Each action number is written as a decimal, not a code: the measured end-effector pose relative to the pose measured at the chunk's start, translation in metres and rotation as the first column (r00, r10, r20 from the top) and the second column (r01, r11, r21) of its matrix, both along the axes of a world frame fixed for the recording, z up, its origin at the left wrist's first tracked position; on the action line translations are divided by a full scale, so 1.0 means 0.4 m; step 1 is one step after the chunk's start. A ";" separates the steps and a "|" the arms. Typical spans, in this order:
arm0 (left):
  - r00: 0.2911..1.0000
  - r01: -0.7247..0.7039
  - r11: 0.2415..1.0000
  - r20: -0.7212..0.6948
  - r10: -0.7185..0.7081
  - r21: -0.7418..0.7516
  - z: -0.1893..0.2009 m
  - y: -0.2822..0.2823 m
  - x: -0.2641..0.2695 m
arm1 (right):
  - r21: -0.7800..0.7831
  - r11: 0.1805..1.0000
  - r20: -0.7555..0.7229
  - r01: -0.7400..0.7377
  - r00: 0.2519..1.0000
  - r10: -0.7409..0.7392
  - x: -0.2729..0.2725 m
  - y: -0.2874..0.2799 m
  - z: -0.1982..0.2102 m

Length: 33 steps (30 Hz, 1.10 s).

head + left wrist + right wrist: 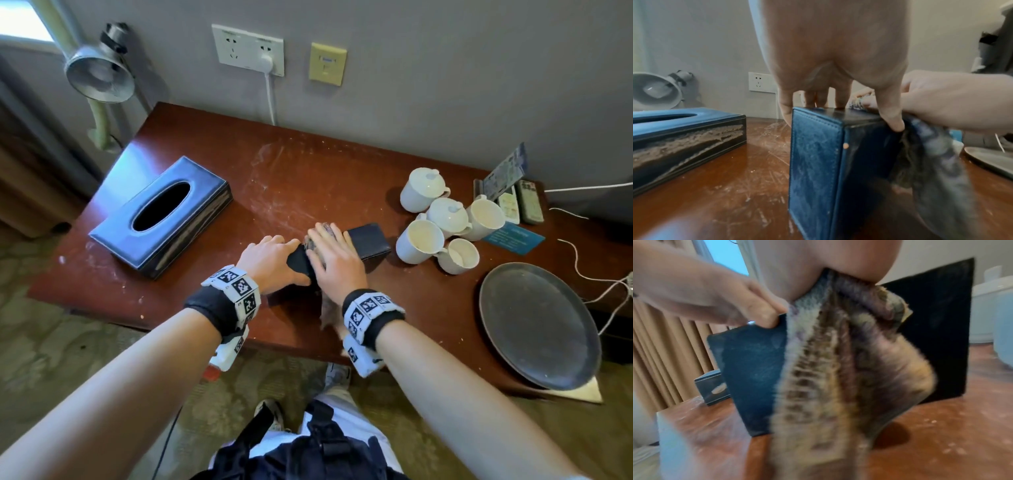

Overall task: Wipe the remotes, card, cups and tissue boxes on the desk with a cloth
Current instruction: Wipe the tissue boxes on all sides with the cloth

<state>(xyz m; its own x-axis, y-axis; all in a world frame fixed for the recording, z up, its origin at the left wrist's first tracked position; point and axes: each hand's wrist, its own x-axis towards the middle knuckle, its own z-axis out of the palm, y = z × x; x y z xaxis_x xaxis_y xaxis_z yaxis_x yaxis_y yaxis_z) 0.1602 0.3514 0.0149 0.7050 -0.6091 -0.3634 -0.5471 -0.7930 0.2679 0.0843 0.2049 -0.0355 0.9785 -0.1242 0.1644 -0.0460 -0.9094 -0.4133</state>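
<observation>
Seen from the head camera: small dark blue box (368, 241) lying near the middle of the red-brown surface (308, 171), left hand (270, 258) clamped over its near end, right hand (334, 255) laid flat on top with a cloth (325, 313) pressed underneath, fingers fairly straight. Only a scrap of cloth visible there, trailing below the right wrist.

Shown by the left wrist view alone: thumb on one side wall of the box (818, 170) and fingers over the opposite top edge, gripping it; scuffed, dusty leather face with stitched border; cloth (937, 170) hanging down the right-hand wall. Shown by the right wrist view alone: cloth (838, 361) as a mottled grey, brown and purple weave, draped from under the palm across the box (754, 369). Blurred there, so weave detail uncertain.

Off to the left, large blue tissue box (161, 212) with an oval slot, well apart from the hands. To the right, a cluster of white cups (442, 219), two with lids; behind them two remotes (520, 202) and an upright card (507, 171), print too small to read. Blue card (513, 238) flat beside the cups. Dark oval tray (537, 325) near the right front corner, overhanging the edge.

Right fingertips hidden in the wrist views; underside of the small box not visible anywhere.
</observation>
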 end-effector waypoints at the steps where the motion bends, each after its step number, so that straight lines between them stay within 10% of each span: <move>1: 1.000 -0.007 1.000 -0.012 0.007 -0.002 -0.001 0.003 0.001 | -0.037 0.999 -0.006 -0.019 1.000 0.019 0.000 -0.022 0.001; 9: 0.998 -0.039 0.999 -0.054 0.037 -0.037 -0.007 0.007 0.003 | 0.042 0.951 -0.044 0.308 0.951 -0.306 0.019 -0.162 0.021; 14: 1.000 -0.011 1.000 -0.021 0.011 -0.016 -0.014 0.010 0.001 | 0.012 0.999 -0.002 0.035 0.999 -0.035 -0.008 -0.053 -0.002; 25: 0.959 -0.210 0.971 -0.218 0.181 -0.117 -0.050 0.180 0.009 | 0.025 0.999 0.058 0.037 0.998 -0.039 -0.006 -0.026 -0.008; 33: 0.994 -0.016 0.988 0.106 0.033 -0.154 -0.041 0.149 0.015 | 0.160 0.984 0.095 0.083 0.991 -0.099 0.005 -0.088 0.035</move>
<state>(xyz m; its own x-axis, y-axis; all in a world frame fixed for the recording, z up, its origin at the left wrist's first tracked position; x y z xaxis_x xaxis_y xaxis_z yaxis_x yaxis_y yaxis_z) 0.1664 0.4110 -0.0016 0.7503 -0.6337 -0.1882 -0.5603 -0.7607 0.3276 0.0863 0.1695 -0.0215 0.9411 -0.2434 0.2349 -0.0754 -0.8278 -0.5559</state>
